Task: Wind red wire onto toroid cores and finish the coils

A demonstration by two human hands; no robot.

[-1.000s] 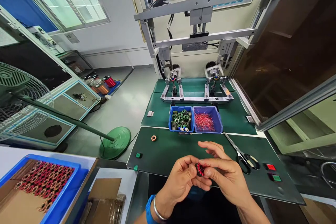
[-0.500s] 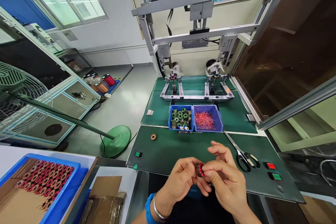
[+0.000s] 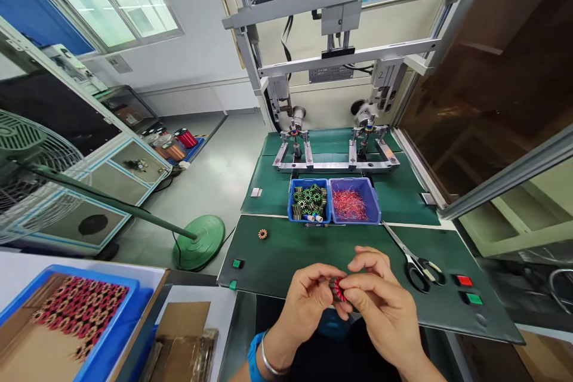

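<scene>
Between my two hands, over the near edge of the green work mat, is a small wound motor stator with red wire on its teeth. My left hand grips it from the left with thumb and fingers, a bracelet and a blue band at that wrist. From the other side my right hand pinches its face with thumb and forefinger, the other fingers raised. Part of the stator is covered by fingertips. Another stator, copper-coloured, lies on the mat to the left.
A blue bin of green stator cores adjoins a bin of red wire scraps. Scissors lie at right by red and green buttons. Behind stands a two-station winding machine. At lower left, a blue tray holds many wound stators.
The stator has turned slightly in my fingers, showing more of its side. Both hands stay nearly in place, and the camera view has shifted a little.
</scene>
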